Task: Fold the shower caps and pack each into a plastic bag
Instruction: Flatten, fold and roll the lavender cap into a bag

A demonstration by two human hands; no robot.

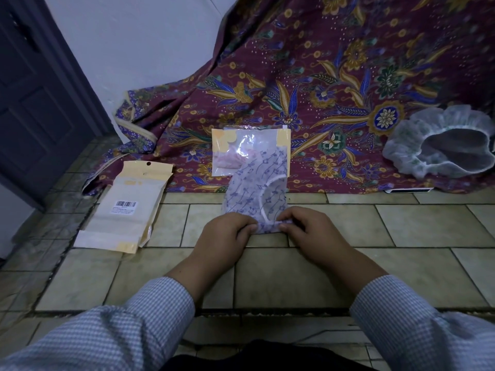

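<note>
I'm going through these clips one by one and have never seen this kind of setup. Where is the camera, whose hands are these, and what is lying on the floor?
There is no machine here. The single picture comes from a camera worn on a person's head, looking forward and down, so the sleeves at the bottom are the wearer's own. The left hand and right hand both pinch the near end of a blue-patterned shower cap, which lies folded long on the tiled floor. Its far end overlaps a packed plastic bag with something pink inside. An empty-looking bag with a barcode lies to the left. A white shower cap sits open at the right on a floral cloth.
</note>
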